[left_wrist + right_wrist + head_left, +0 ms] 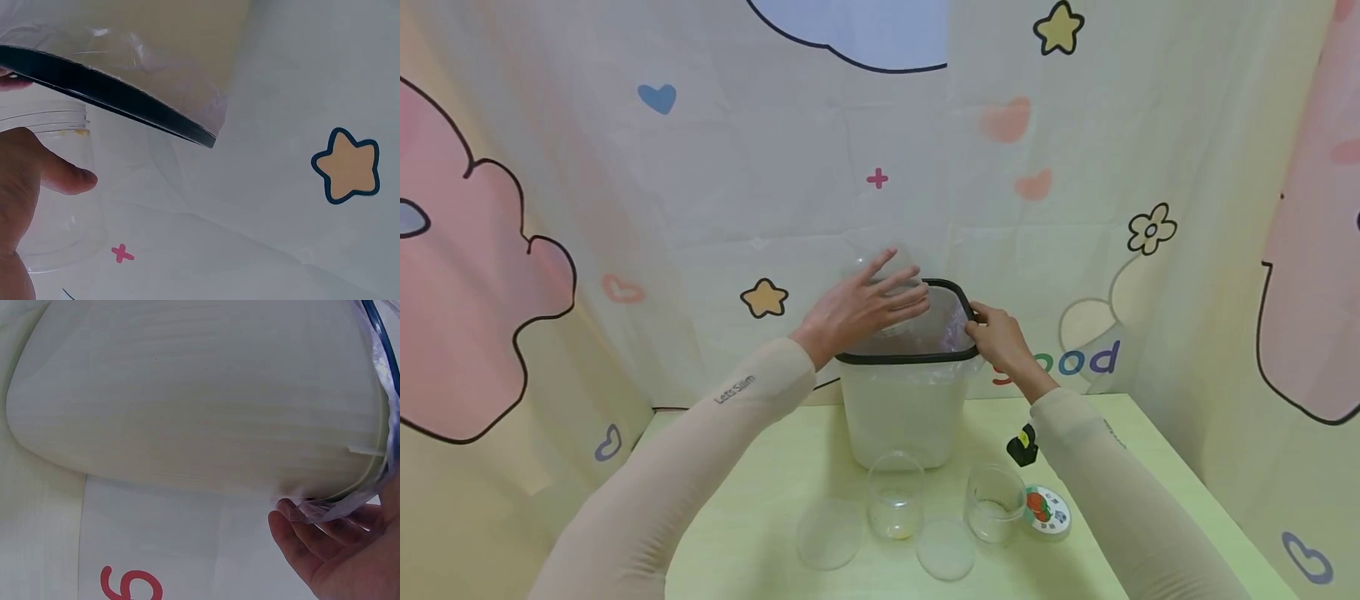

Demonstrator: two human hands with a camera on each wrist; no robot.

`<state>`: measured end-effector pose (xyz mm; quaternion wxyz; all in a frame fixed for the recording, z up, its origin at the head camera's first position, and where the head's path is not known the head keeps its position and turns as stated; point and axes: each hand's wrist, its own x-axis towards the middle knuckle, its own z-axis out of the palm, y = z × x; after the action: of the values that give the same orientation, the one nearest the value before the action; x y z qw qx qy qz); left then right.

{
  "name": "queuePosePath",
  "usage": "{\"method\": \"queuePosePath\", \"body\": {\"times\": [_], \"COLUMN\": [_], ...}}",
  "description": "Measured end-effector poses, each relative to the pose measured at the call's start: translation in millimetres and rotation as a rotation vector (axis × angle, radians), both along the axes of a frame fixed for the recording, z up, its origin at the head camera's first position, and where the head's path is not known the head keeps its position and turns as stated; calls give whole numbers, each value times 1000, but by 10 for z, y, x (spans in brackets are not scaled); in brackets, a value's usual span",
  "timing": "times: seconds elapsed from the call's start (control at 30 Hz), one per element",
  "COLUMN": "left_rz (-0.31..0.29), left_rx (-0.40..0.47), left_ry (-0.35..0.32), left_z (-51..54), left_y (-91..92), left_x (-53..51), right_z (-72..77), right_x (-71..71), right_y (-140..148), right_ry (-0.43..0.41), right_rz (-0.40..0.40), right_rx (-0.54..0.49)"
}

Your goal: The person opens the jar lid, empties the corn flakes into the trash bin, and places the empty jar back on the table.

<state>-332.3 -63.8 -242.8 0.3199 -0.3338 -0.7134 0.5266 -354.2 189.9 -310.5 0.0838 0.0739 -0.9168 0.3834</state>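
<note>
A clear plastic jar (62,219) with a threaded neck is in my left hand (868,304), mouth down over the bin. In the left wrist view the thumb lies against its side; in the head view the other fingers are spread across it. The white bin (906,408) has a black rim (910,359) and a thin purplish plastic liner (955,329). My right hand (1003,337) grips the rim at the bin's right side. In the right wrist view its fingers (294,540) touch the liner's edge under the rim.
In front of the bin stand two clear jars, one left (895,504) and one right (996,508). Two translucent discs (831,535) (946,550) lie beside them. A printed round lid (1047,511) and a small black-and-yellow object (1022,446) are near the right sleeve. A printed curtain (737,183) hangs behind.
</note>
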Motion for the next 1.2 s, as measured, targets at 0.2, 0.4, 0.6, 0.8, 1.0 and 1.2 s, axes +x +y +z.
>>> {"method": "queuePosePath", "body": {"times": [0.2,0.4,0.6,0.8,1.0,1.2], "left_rz": [-10,-40,-75,-112,-111,-163], "left_rx": [165,309,459,604,714,858], "left_ry": [-28,-65,-120,-154,-149,-174], "left_z": [13,6,-57,-76,-80,-107], "left_y": [-89,-194,-258,-301,-352,-410], "left_x": [41,52,26,27,68,88], "right_z": [-1,5,-2,5,5,-5], "right_x": [-10,4,10,-2,-13,-16], "right_y": [1,0,-9,-6,-4,-9], "right_ry": [-5,27,33,33,23,13], "right_rz": [5,0,0,-4,2,-4], "right_rx": [-2,19,24,34,30,30]}}
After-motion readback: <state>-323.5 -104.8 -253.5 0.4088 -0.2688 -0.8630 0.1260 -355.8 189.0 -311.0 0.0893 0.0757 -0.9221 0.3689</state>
